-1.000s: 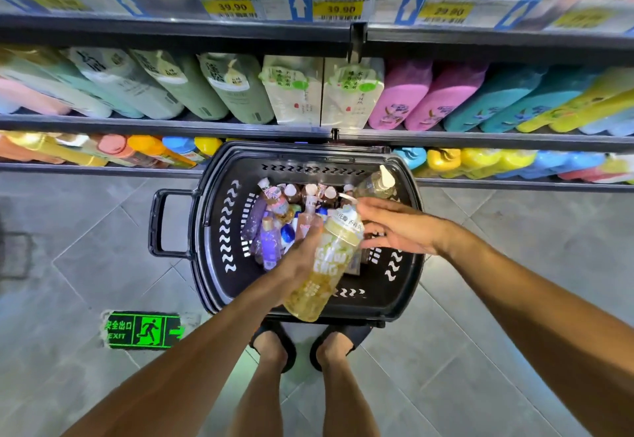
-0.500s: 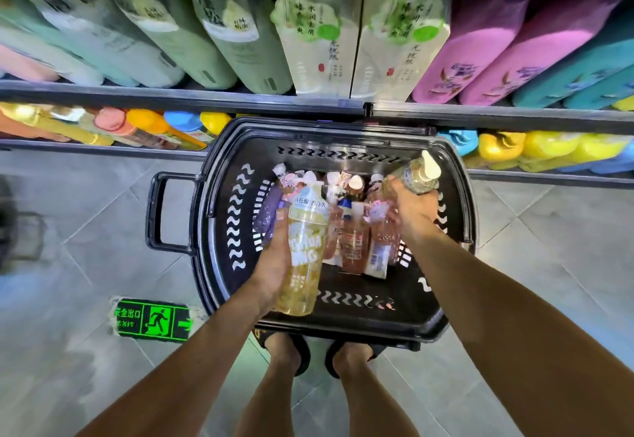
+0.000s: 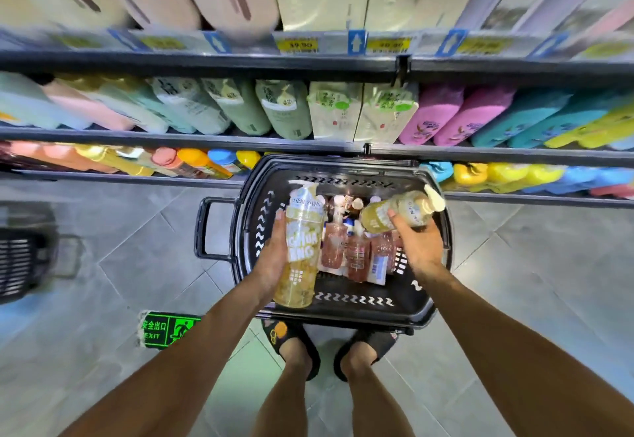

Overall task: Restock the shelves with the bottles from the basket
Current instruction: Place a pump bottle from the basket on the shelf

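Observation:
A black basket (image 3: 425, 306) stands on the floor against the shelves, with several pink and white bottles (image 3: 356, 255) lying inside. My left hand (image 3: 274, 258) grips a tall yellow pump bottle (image 3: 302, 248), held upright over the basket's left half. My right hand (image 3: 417, 248) holds a second yellow pump bottle (image 3: 401, 212) tilted on its side above the basket's right half, pump pointing right. The shelves (image 3: 206, 136) run across the top, packed with bottles and refill pouches.
The bottom shelf (image 3: 514, 196) behind the basket holds coloured bottles on both sides. My feet in dark sandals (image 3: 298, 344) stand just behind the basket. A green exit sign (image 3: 168, 328) lies on the grey tiled floor, and another dark basket (image 3: 20, 261) sits far left.
My right hand has lifted a second yellow bottle out of the basket. The left bottle has risen slightly. The view has tilted up, showing the higher shelves again.

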Available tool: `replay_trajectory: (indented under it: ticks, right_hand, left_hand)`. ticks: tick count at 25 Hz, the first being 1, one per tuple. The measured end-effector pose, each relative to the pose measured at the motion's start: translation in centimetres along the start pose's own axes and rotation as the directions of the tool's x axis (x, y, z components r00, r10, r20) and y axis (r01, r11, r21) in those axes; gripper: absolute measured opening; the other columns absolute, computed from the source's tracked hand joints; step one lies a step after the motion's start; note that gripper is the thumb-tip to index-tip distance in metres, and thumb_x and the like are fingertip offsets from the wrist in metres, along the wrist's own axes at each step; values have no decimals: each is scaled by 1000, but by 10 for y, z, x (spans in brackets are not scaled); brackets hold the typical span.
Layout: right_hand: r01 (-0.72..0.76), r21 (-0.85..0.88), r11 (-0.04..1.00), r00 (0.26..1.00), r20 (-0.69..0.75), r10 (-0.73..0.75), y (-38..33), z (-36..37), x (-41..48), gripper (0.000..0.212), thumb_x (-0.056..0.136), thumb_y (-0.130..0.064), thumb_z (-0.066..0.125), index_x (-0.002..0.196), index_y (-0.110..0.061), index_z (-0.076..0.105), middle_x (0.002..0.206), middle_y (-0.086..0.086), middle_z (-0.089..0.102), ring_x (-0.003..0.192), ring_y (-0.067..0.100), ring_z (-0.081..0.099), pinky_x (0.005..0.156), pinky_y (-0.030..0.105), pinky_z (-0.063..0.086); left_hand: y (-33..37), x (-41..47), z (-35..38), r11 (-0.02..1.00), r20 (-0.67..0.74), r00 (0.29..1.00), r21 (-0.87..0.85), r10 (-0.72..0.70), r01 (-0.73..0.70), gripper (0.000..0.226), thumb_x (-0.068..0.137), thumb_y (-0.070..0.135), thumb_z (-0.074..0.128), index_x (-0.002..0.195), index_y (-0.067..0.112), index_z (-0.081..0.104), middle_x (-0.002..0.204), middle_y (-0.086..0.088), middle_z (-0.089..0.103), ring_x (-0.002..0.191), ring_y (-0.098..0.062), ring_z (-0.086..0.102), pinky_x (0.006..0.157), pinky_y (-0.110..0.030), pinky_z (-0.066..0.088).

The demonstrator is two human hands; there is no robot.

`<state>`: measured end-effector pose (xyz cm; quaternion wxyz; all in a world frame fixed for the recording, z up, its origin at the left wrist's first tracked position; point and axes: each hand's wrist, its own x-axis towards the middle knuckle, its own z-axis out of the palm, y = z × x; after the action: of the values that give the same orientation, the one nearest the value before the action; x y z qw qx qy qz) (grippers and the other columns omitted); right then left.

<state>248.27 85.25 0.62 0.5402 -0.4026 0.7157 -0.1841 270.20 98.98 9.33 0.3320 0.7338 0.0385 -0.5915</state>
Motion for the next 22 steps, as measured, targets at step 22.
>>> replay_trajectory:
  ticks: [22]
  right_hand:
    - [192, 657, 729, 941, 88, -327, -193, -194, -390, 64, 81, -45, 70, 130, -5, 58, 94, 15, 70, 72, 23, 71, 61, 34, 59]
  left_hand:
    - [73, -367, -13, 926, 319, 878, -242, 357, -288, 73, 95, 71, 36, 97, 12, 80, 87, -23, 73, 64, -32, 69, 62, -39, 59]
